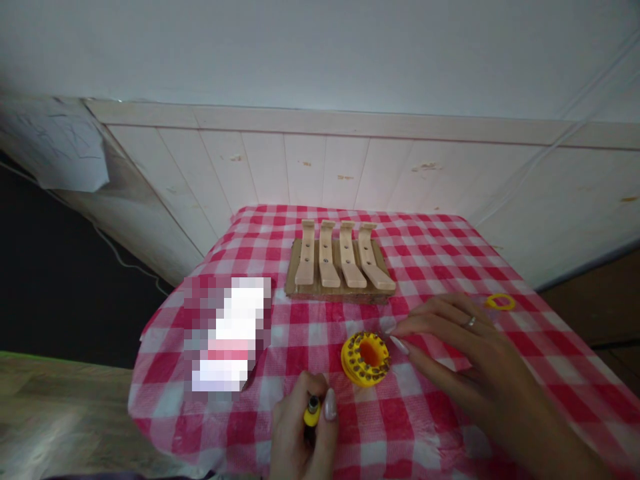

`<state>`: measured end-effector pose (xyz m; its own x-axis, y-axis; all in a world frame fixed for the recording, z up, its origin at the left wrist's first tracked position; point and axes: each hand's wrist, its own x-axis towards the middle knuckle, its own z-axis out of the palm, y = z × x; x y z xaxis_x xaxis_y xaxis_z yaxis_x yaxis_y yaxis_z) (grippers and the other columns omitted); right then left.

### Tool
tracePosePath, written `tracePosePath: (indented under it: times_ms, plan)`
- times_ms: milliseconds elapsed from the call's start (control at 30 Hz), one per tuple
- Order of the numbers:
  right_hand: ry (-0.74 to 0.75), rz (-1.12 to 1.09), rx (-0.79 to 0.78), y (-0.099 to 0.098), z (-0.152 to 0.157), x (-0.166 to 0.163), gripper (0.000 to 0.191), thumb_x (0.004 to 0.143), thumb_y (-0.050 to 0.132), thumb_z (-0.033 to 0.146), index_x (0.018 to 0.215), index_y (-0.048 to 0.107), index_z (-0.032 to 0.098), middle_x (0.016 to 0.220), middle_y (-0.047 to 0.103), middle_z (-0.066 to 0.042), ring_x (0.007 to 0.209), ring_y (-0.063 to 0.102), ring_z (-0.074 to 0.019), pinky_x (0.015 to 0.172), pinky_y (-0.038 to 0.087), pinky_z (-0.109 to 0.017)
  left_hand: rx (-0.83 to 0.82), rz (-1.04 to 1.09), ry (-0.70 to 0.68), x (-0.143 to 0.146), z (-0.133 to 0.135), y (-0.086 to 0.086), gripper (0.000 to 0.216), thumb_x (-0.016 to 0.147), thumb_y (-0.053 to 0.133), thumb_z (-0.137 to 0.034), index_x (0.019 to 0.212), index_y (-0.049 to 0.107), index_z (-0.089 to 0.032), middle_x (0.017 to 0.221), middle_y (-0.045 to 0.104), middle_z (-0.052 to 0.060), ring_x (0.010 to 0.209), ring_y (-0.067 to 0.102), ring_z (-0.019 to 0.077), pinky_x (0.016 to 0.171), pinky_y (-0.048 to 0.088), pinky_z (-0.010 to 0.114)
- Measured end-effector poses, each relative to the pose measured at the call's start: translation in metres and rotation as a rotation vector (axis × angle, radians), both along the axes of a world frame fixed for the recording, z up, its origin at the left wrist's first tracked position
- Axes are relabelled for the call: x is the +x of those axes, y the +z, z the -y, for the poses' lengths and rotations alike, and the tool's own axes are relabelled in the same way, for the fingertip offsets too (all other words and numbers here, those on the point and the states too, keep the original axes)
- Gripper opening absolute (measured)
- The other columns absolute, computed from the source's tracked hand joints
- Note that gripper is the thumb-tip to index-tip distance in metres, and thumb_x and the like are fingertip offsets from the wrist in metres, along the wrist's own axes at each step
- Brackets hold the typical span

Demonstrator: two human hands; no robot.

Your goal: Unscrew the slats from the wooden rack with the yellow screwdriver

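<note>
Yellow bit holder (366,359) sat on the checked bench (440,260), its slots seemingly full. The right hand (470,353), fingers loosely spread, hovered at its rim, while the left hand (300,433) just in front gripped a yellow driver (313,415), socket apparently empty.

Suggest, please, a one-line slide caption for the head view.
Left hand grips a yellow-handled tool; right hand lies beside a yellow round holder on the checked cloth, wooden rack behind.

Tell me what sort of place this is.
Probably a room in a home, set up for small handiwork: a red-checked tablecloth, a white wood-panelled wall close behind it, and a wooden hook rack lying on the cloth. The left hand holds a yellow-handled tool.
</note>
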<state>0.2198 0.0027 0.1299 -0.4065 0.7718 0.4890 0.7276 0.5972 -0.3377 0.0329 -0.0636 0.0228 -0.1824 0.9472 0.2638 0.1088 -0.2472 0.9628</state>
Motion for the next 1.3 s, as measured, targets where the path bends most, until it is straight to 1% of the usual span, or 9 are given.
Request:
tracePosePath:
  times_ms: [167, 367, 567, 667, 767, 933, 1100, 1200, 1300]
  plan:
    - [0.015, 0.019, -0.025, 0.0, 0.0, 0.0, 0.018, 0.092, 0.058, 0.03, 0.08, 0.071, 0.027, 0.077, 0.072, -0.002, 0.075, 0.066, -0.021, 0.067, 0.054, -0.035, 0.0, 0.007, -0.018, 0.0, -0.001, 0.005, 0.036, 0.106, 0.039, -0.044, 0.076, 0.04, -0.023, 0.062, 0.033, -0.007, 0.051, 0.032, 0.012, 0.051, 0.024, 0.027]
    - [0.018, -0.037, 0.02, -0.007, 0.006, 0.002, 0.016, 0.093, 0.059, 0.029, 0.085, 0.072, 0.027, 0.078, 0.073, -0.001, 0.073, 0.066, -0.0192, 0.064, 0.054, -0.032, -0.01, 0.003, -0.036, -0.002, 0.0, 0.007, 0.037, 0.106, 0.039, -0.044, 0.076, 0.039, -0.024, 0.063, 0.034, -0.007, 0.051, 0.033, 0.0119, 0.05, 0.026, 0.026]
    - [0.01, 0.021, 0.018, -0.002, 0.002, -0.004, 0.018, 0.093, 0.056, 0.03, 0.085, 0.073, 0.026, 0.079, 0.074, -0.003, 0.075, 0.068, -0.0205, 0.066, 0.056, -0.033, -0.006, -0.018, -0.006, -0.001, -0.001, 0.007, 0.036, 0.105, 0.04, -0.044, 0.075, 0.041, -0.023, 0.061, 0.035, -0.007, 0.05, 0.034, 0.012, 0.05, 0.026, 0.026]
    - [0.059, 0.053, 0.023, 0.001, -0.004, -0.007, 0.019, 0.094, 0.056, 0.027, 0.084, 0.072, 0.027, 0.079, 0.074, -0.002, 0.076, 0.067, -0.0209, 0.068, 0.056, -0.034, 0.0, -0.003, -0.007, 0.0, -0.001, 0.006, 0.036, 0.105, 0.039, -0.044, 0.075, 0.04, -0.024, 0.062, 0.035, -0.007, 0.05, 0.034, 0.012, 0.049, 0.025, 0.026]
    - [0.124, 0.091, 0.032, 0.003, -0.012, -0.008, 0.018, 0.095, 0.056, 0.024, 0.086, 0.072, 0.027, 0.084, 0.074, -0.002, 0.081, 0.067, -0.0217, 0.073, 0.056, -0.035, -0.006, 0.016, -0.02, 0.001, -0.001, 0.005, 0.036, 0.106, 0.039, -0.045, 0.076, 0.038, -0.024, 0.062, 0.033, -0.007, 0.049, 0.032, 0.0115, 0.049, 0.024, 0.026]
    - [0.232, 0.145, 0.05, 0.008, -0.022, -0.01, 0.022, 0.098, 0.054, 0.03, 0.089, 0.074, 0.029, 0.085, 0.074, -0.002, 0.086, 0.067, -0.0212, 0.077, 0.056, -0.033, -0.002, 0.03, -0.023, 0.001, -0.001, 0.003, 0.036, 0.106, 0.038, -0.044, 0.076, 0.039, -0.024, 0.062, 0.033, -0.007, 0.049, 0.032, 0.0112, 0.049, 0.023, 0.026]
    - [0.245, 0.177, 0.001, 0.011, -0.024, -0.015, 0.026, 0.099, 0.052, 0.032, 0.089, 0.076, 0.028, 0.086, 0.073, -0.004, 0.089, 0.068, -0.0219, 0.077, 0.056, -0.036, -0.011, 0.034, -0.039, 0.0, 0.0, 0.002, 0.033, 0.105, 0.042, -0.04, 0.077, 0.042, -0.023, 0.061, 0.036, -0.007, 0.049, 0.034, 0.0106, 0.049, 0.023, 0.025]
    - [0.267, 0.167, -0.035, 0.009, -0.024, -0.015, 0.025, 0.098, 0.054, 0.031, 0.088, 0.076, 0.028, 0.088, 0.072, -0.004, 0.091, 0.067, -0.022, 0.081, 0.055, -0.038, -0.01, 0.033, -0.037, 0.0, 0.0, 0.003, 0.032, 0.104, 0.043, -0.039, 0.076, 0.043, -0.023, 0.062, 0.038, -0.006, 0.049, 0.035, 0.0108, 0.049, 0.025, 0.025]
    - [0.302, 0.149, -0.078, 0.008, -0.024, -0.014, 0.02, 0.097, 0.057, 0.03, 0.09, 0.076, 0.029, 0.092, 0.071, -0.004, 0.094, 0.065, -0.0213, 0.082, 0.055, -0.037, -0.013, 0.04, -0.039, 0.0, 0.0, 0.003, 0.031, 0.104, 0.043, -0.038, 0.077, 0.044, -0.023, 0.062, 0.039, -0.006, 0.049, 0.036, 0.0109, 0.048, 0.026, 0.025]
